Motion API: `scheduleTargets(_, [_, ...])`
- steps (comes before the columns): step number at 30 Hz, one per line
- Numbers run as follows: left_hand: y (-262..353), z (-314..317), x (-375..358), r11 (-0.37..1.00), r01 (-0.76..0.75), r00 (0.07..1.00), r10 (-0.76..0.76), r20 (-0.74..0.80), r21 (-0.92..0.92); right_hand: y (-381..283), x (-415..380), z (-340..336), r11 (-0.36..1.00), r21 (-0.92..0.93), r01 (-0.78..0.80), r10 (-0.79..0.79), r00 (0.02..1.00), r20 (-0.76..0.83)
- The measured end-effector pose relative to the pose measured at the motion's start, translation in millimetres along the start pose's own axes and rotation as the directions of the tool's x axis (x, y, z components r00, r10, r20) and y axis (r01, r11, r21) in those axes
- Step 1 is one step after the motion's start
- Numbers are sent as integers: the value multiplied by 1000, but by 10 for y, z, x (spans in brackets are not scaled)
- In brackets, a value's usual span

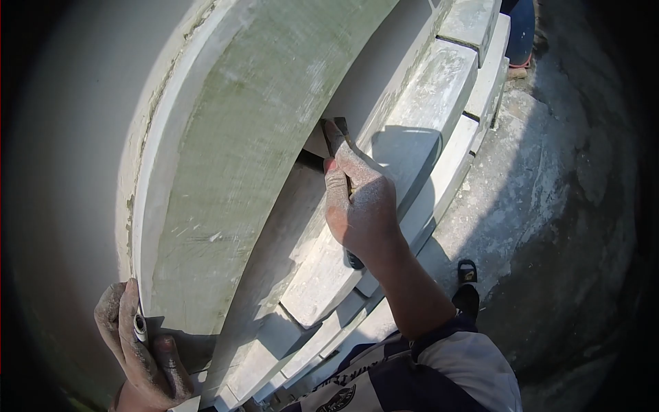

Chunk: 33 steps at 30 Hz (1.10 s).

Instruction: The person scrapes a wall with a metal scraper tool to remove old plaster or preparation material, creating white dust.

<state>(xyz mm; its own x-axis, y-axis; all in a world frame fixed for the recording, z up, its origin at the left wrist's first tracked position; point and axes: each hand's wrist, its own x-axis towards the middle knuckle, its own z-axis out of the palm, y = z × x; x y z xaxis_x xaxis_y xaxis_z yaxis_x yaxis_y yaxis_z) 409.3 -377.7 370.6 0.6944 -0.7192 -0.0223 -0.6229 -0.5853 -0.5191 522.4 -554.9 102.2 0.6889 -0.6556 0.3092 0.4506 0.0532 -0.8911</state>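
Dusty white powder covers my right hand (pixel 360 196), its fingers closed round a slim dark tool (pixel 336 132) whose flat end shows beside the edge of a greenish curved panel (pixel 240 137). A dark handle end pokes out below that hand. At the lower left, my left hand (pixel 144 350) rests at the panel's lower left corner, with a small pale tube-like piece (pixel 140 328) held between its fingers. The right hand is over the gap between the panel and the pale curved blocks (pixel 439 82).
Stepped pale blocks run from upper right to lower left. A dark blue container (pixel 520 31) stands at the top right on the stained concrete floor (pixel 508 165). A sandalled foot (pixel 467 271) shows at the right. A smooth pale wall (pixel 75 137) is at the left.
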Motion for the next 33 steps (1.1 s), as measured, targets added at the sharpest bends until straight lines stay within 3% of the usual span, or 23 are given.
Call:
scheduleTargets(2, [-4,12,-3,1000,-3,1000,3,5,-4,-123,42,-73,992,-51,-119,123,988,89])
scheduleTargets(4, [-1,15,-14,1000,8,1000,-8,-7,-1,-116,-26,-69,992,-16,-124,124,989,80])
scheduleTargets(8, [8,-4,3,1000,13,1000,-13,-2,-5,1,-59,-13,998,-5,67,-67,997,-26])
scheduleTargets(12, [14,-12,-8,999,29,999,-30,15,14,-143,125,-96,994,30,-103,100,991,93])
scheduleTargets(15, [10,2,-20,1000,21,1000,-21,5,16,3,-72,-17,997,4,71,-71,997,-18])
scheduleTargets(18, [18,6,-9,999,36,999,-36,-8,15,-34,5,-106,998,-19,-61,63,993,104])
scheduleTargets(21, [36,13,11,999,54,999,-54,4,-1,-35,-1,-113,996,-6,-87,87,991,97])
scheduleTargets(27, [37,-2,16,999,49,999,-49,-6,-19,139,-105,-24,991,60,124,-120,991,-64])
scheduleTargets(30, [13,20,-1,999,11,999,-13,-33,-38,12,38,-93,985,-144,-97,109,991,75])
scheduleTargets(33, [-20,45,-24,999,-1,999,-1,-40,-46,2,47,-96,983,-94,-157,165,983,79])
